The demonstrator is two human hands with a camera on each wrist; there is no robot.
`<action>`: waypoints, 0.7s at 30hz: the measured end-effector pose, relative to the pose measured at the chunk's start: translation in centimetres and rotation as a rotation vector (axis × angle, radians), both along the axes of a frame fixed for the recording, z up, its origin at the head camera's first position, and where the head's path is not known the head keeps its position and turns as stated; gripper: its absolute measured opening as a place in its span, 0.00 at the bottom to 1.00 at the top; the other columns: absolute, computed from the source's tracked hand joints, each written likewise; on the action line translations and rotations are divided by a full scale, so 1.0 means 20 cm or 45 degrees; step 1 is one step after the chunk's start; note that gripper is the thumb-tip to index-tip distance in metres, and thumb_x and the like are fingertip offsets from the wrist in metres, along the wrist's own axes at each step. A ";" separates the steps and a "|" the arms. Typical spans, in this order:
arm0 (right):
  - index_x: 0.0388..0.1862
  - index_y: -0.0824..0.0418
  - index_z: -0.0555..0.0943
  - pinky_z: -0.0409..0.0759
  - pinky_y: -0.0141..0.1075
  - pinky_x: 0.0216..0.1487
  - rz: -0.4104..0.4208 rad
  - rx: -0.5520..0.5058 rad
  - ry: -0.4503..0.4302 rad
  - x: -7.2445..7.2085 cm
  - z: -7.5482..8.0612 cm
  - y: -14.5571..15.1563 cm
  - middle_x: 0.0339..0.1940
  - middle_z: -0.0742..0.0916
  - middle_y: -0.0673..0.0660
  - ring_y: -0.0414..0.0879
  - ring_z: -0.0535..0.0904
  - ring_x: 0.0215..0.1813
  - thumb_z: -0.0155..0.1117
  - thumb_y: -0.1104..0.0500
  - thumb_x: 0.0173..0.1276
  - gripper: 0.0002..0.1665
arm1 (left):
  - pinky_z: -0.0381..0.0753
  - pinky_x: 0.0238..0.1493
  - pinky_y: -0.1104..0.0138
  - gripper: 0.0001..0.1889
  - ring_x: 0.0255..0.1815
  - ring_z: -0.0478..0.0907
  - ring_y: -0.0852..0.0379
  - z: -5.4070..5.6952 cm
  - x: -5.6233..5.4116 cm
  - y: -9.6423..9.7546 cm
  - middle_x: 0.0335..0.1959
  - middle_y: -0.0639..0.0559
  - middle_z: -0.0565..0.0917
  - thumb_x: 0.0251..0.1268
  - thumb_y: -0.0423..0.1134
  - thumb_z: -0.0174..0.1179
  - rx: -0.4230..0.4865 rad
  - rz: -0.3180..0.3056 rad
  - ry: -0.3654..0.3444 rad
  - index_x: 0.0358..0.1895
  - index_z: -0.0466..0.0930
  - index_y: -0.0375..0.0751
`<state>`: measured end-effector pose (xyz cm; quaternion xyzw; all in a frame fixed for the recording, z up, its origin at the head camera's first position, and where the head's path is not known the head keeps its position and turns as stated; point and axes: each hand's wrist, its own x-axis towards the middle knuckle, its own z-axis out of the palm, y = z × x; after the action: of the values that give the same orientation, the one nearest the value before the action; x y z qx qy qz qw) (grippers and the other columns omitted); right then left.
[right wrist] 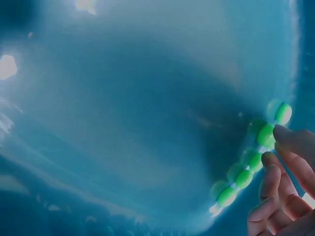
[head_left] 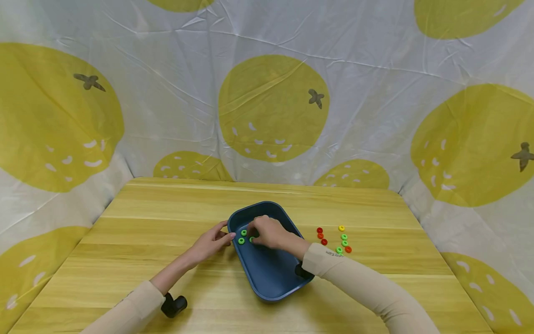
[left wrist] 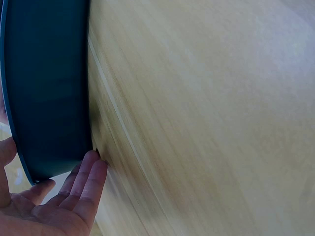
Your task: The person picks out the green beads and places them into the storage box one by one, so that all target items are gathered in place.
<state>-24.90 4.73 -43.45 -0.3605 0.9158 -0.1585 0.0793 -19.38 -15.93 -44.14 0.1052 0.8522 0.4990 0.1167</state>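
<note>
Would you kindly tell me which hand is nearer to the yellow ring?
Right. The right hand is inside the blue tray, left of the yellow ring; the left hand is farther away, at the tray's left edge.

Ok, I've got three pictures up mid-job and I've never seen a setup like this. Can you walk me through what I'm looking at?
There is no machine here: someone works bare-handed, so the left grip and right grip are simply two hands. The head view is taken from head height, looking forward and down; the other two are taken from each wrist, close to that hand's work. On the wooden table sits a dark blue tray, with loose red, orange, yellow and green rings to its right. The left grip touches the tray's outer side. The right grip reaches inside, fingertips at a row of green rings; I can't tell whether it pinches one.
</note>
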 end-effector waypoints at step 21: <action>0.41 0.62 0.86 0.77 0.26 0.38 -0.161 -0.574 -0.370 -0.05 0.10 0.08 0.39 0.88 0.55 0.45 0.81 0.39 0.68 0.57 0.60 0.12 | 0.76 0.41 0.65 0.30 0.44 0.80 0.49 -0.01 -0.01 0.00 0.42 0.41 0.84 0.69 0.49 0.52 -0.043 0.027 -0.012 0.68 0.60 0.38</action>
<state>-25.81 6.25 -41.50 -0.2845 0.8571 -0.4131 0.1177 -19.64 -15.99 -44.34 0.0918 0.8611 0.4862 0.1170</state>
